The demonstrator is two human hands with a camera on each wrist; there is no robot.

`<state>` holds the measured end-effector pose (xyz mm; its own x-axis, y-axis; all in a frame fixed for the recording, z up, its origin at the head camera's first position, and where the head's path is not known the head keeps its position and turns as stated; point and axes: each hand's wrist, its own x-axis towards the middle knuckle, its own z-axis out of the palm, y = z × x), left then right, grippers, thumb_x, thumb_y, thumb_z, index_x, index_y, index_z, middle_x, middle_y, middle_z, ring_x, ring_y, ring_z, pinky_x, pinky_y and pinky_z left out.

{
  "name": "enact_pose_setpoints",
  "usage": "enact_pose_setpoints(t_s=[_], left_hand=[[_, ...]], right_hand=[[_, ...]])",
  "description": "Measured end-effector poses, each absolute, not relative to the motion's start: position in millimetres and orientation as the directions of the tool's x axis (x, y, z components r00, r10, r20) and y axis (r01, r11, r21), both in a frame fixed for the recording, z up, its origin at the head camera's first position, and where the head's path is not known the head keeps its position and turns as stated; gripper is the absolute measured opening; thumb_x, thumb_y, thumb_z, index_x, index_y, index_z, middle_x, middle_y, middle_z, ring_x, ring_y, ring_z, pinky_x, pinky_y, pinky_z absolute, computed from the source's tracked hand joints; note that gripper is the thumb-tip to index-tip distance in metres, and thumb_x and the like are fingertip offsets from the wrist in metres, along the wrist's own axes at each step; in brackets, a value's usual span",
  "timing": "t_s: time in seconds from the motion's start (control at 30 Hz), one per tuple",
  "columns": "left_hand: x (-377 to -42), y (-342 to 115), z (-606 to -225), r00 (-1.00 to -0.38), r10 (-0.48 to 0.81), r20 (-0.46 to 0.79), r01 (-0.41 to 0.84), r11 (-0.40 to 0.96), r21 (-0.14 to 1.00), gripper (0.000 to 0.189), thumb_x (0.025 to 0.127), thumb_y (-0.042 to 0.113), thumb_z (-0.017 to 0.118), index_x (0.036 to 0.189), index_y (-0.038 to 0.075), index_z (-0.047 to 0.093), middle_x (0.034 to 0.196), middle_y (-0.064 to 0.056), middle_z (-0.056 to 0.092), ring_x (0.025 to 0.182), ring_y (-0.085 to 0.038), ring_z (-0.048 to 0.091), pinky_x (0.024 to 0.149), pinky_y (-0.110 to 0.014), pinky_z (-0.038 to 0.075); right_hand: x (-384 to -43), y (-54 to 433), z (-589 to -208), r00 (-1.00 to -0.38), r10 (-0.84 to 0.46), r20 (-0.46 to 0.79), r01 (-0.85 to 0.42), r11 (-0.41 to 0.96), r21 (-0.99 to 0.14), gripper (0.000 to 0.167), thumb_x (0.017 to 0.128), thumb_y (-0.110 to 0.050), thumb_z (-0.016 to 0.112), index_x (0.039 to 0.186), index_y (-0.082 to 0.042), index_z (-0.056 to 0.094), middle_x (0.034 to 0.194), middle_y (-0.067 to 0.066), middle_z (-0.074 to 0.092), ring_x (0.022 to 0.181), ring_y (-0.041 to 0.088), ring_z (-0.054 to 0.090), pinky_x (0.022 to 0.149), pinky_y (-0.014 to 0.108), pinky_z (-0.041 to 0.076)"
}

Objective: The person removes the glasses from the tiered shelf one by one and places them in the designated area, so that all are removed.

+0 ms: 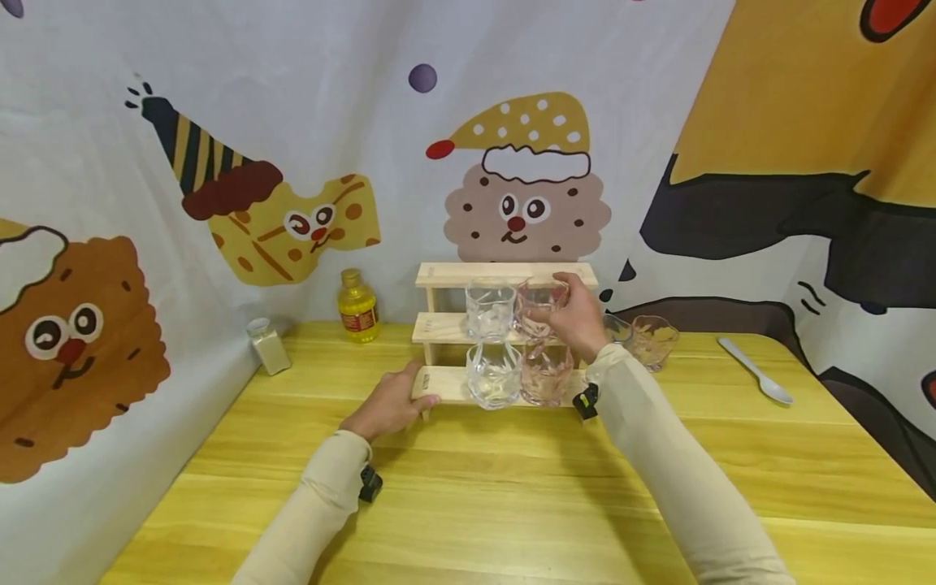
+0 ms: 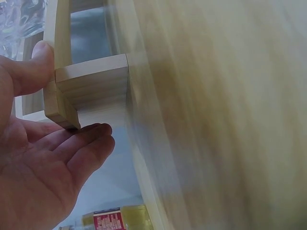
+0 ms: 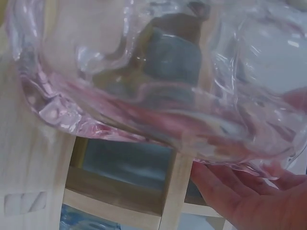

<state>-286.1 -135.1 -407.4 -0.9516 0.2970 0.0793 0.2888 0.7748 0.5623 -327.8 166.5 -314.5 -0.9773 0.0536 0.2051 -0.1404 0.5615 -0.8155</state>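
Observation:
A three-tier wooden rack stands on the table. My left hand grips the left end of its lowest shelf; in the left wrist view the thumb presses the board from one side, with the fingers at its end. My right hand holds a pink-tinted glass at the middle shelf, thumb in front. Whether that glass touches the shelf I cannot tell. Left of it is a clear glass. On the lowest shelf sit another clear glass and another pink glass. Pink glass fills much of the right wrist view.
Right of the rack stand a pink glass and a second glass, partly hidden by my right arm. A spoon lies farther right. Back left are a yellow bottle and a small jar. A printed cloth hangs behind.

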Motion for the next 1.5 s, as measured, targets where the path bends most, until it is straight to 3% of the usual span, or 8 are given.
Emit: enact_pose_setpoints(t_s=[0.3, 0.5, 0.67, 0.83, 1.1, 1.27, 1.4, 1.5], left_hand=[[-286, -135, -410, -0.955, 0.286, 0.075, 0.278, 0.783, 0.556, 0.065, 0.095, 0.030, 0.070, 0.147, 0.002, 0.042, 0.122, -0.024, 0.069, 0.104, -0.026, 0.066, 0.091, -0.044, 0.054], [-285, -135, -409, -0.956, 0.285, 0.072, 0.276, 0.786, 0.553, 0.067, 0.095, 0.031, 0.070, 0.148, 0.001, 0.042, 0.125, -0.026, 0.067, 0.111, -0.030, 0.066, 0.096, -0.047, 0.053], [-285, -134, -410, -0.955, 0.288, 0.078, 0.281, 0.778, 0.562, 0.066, 0.095, 0.030, 0.070, 0.148, 0.001, 0.042, 0.121, -0.024, 0.069, 0.106, -0.027, 0.067, 0.093, -0.045, 0.054], [-286, -135, -409, -0.954, 0.289, 0.080, 0.282, 0.775, 0.565, 0.065, 0.095, 0.030, 0.070, 0.147, 0.001, 0.042, 0.118, -0.022, 0.070, 0.099, -0.023, 0.067, 0.087, -0.042, 0.054], [-285, -133, -408, -0.958, 0.278, 0.068, 0.267, 0.780, 0.566, 0.064, 0.095, 0.029, 0.070, 0.147, 0.001, 0.043, 0.117, -0.023, 0.070, 0.095, -0.023, 0.066, 0.084, -0.041, 0.055], [-284, -134, -409, -0.959, 0.276, 0.071, 0.267, 0.783, 0.561, 0.064, 0.095, 0.028, 0.070, 0.146, 0.001, 0.043, 0.114, -0.022, 0.070, 0.091, -0.022, 0.065, 0.080, -0.039, 0.054], [-285, -134, -409, -0.956, 0.283, 0.080, 0.279, 0.786, 0.552, 0.063, 0.095, 0.028, 0.070, 0.146, 0.001, 0.044, 0.117, -0.023, 0.070, 0.097, -0.024, 0.067, 0.084, -0.041, 0.055], [-285, -134, -409, -0.955, 0.286, 0.084, 0.284, 0.786, 0.550, 0.063, 0.095, 0.029, 0.070, 0.145, 0.001, 0.044, 0.118, -0.023, 0.069, 0.101, -0.026, 0.067, 0.087, -0.043, 0.055]], right_hand=[[-325, 165, -315, -0.973, 0.077, 0.219, -0.145, 0.537, -0.831, 0.084, 0.084, -0.025, 0.082, 0.154, -0.009, 0.037, 0.134, 0.020, 0.058, 0.108, 0.032, 0.056, 0.102, 0.051, 0.048], [-322, 172, -308, -0.971, 0.094, 0.218, -0.140, 0.514, -0.846, 0.086, 0.085, -0.027, 0.082, 0.155, -0.010, 0.035, 0.134, 0.019, 0.058, 0.113, 0.032, 0.056, 0.100, 0.049, 0.049], [-318, 186, -298, -0.962, 0.097, 0.255, -0.170, 0.516, -0.839, 0.085, 0.086, -0.027, 0.080, 0.156, -0.008, 0.034, 0.137, 0.020, 0.057, 0.118, 0.035, 0.055, 0.093, 0.045, 0.049], [-310, 206, -289, -0.958, 0.117, 0.262, -0.166, 0.520, -0.838, 0.086, 0.087, -0.030, 0.080, 0.156, -0.009, 0.033, 0.141, 0.020, 0.055, 0.124, 0.037, 0.054, 0.095, 0.045, 0.049], [-296, 254, -285, -0.947, 0.171, 0.272, -0.128, 0.573, -0.809, 0.087, 0.089, -0.039, 0.076, 0.157, -0.010, 0.032, 0.142, 0.020, 0.054, 0.123, 0.034, 0.052, 0.078, 0.027, 0.049], [-293, 285, -290, -0.940, 0.221, 0.259, -0.074, 0.609, -0.790, 0.087, 0.090, -0.042, 0.073, 0.158, -0.011, 0.030, 0.144, 0.021, 0.053, 0.127, 0.038, 0.050, 0.090, 0.040, 0.050], [-289, 307, -295, -0.933, 0.265, 0.242, -0.025, 0.626, -0.779, 0.086, 0.092, -0.042, 0.071, 0.159, -0.009, 0.027, 0.145, 0.024, 0.051, 0.130, 0.040, 0.047, 0.105, 0.057, 0.044], [-286, 322, -302, -0.926, 0.294, 0.236, 0.003, 0.630, -0.777, 0.087, 0.093, -0.042, 0.071, 0.159, -0.008, 0.026, 0.147, 0.026, 0.050, 0.131, 0.042, 0.044, 0.107, 0.062, 0.041]])
